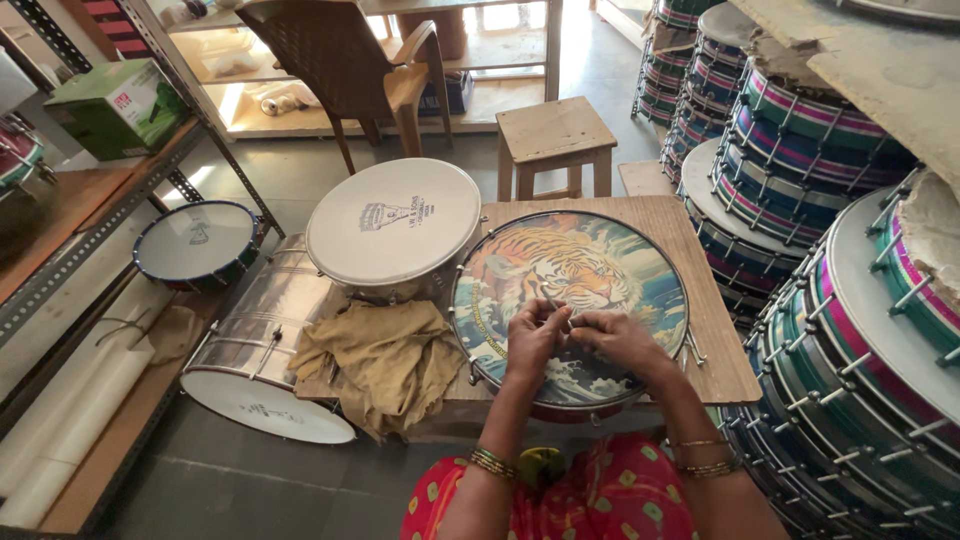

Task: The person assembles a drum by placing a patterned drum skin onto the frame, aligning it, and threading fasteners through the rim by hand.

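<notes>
A round drum with a tiger picture on its head (570, 270) lies flat on a low wooden board (715, 350) in front of me. My left hand (535, 335) and my right hand (615, 335) meet over the near half of the drum head, fingers pinched together on a small thin metal piece that I cannot make out. Metal tension rods (694, 348) stick out at the drum's right rim. Bangles sit on both wrists.
A white-headed drum (393, 222) stands left of the tiger drum, a yellowish cloth (385, 360) beside it. A metal drum shell (262, 345) lies on its side. Stacked striped drums (830, 300) fill the right. A stool (553, 140), chair (345, 60) and shelving (90, 200) stand around.
</notes>
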